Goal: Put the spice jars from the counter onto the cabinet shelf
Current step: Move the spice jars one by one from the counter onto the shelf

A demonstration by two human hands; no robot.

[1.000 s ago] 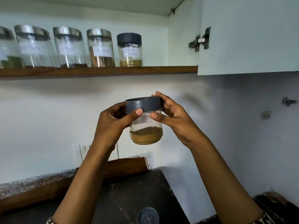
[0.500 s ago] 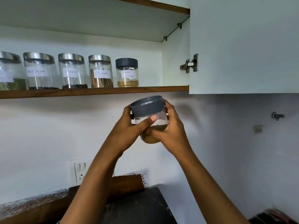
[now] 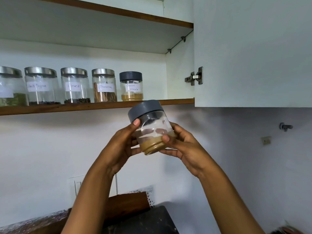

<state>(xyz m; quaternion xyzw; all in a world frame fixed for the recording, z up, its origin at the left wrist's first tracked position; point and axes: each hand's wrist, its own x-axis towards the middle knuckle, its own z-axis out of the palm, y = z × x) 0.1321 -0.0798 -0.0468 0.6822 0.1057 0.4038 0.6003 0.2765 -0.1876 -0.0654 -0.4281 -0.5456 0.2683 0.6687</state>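
Spice jar (image 3: 152,132) with a grey lid (image 3: 145,109) and a layer of brown powder sits in both my hands, tilted so the lid leans up and to the left; it is in the air just under the front edge of the cabinet shelf (image 3: 67,108), toward that shelf's right end, not on it. My left hand (image 3: 121,147) grips the jar's left side, thumb pressed on the glass just under the lid; my right hand (image 3: 182,146) grips the right side lower down, thumb on the glass above the powder, fingers curled behind and under.

On the shelf five jars stand upright in a row; from the left edge, a half-seen jar (image 3: 10,88) with green contents, Black Pepper (image 3: 41,86), Cloves (image 3: 75,86), Cinnamon (image 3: 104,86), then Garam Masala (image 3: 131,86) with a grey lid; the shelf's right end beside it is bare. The cabinet door (image 3: 253,56) stands open at the right on its hinge (image 3: 195,76); the dark counter (image 3: 143,222) lies well below.
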